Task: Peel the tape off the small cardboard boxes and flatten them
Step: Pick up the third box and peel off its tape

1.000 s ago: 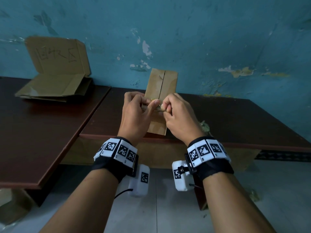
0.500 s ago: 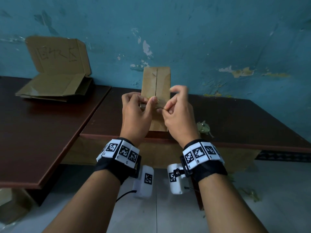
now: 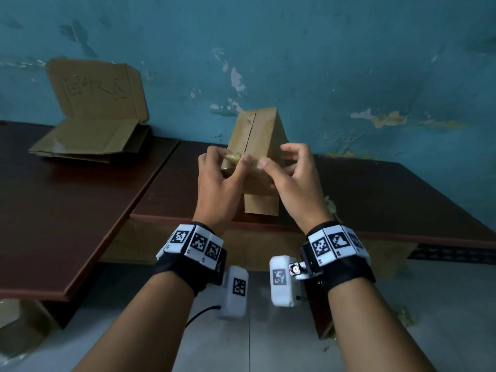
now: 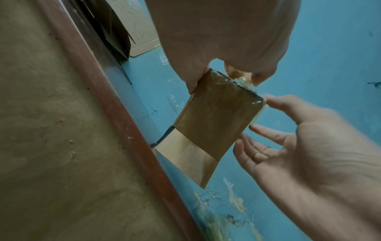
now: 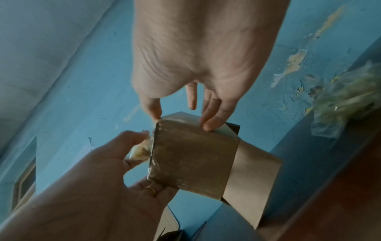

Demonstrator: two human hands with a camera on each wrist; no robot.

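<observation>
I hold a small brown cardboard box (image 3: 261,135) upright over the table's front edge; a slit runs down its face. Glossy brown tape wraps its near end (image 4: 214,120) (image 5: 191,156). My left hand (image 3: 220,178) pinches a crumpled wad of peeled tape (image 3: 233,157) (image 4: 237,75) (image 5: 140,152) at the box's left corner, and its lower fingers support the box. My right hand (image 3: 291,173) has its thumb on the front and its fingertips (image 5: 210,126) on the box's right edge, holding it lightly.
Flattened cardboard (image 3: 88,140) lies at the back of the left table (image 3: 53,210), with an inscribed sheet (image 3: 94,89) leaning on the blue wall. A clump of discarded tape (image 3: 331,208) (image 5: 346,97) sits on the right table (image 3: 389,200) near its edge.
My right hand left the tape at the middle and shifted right onto the box's side. The hands drew apart, the box turned slightly, and the wad stays in my left fingers.
</observation>
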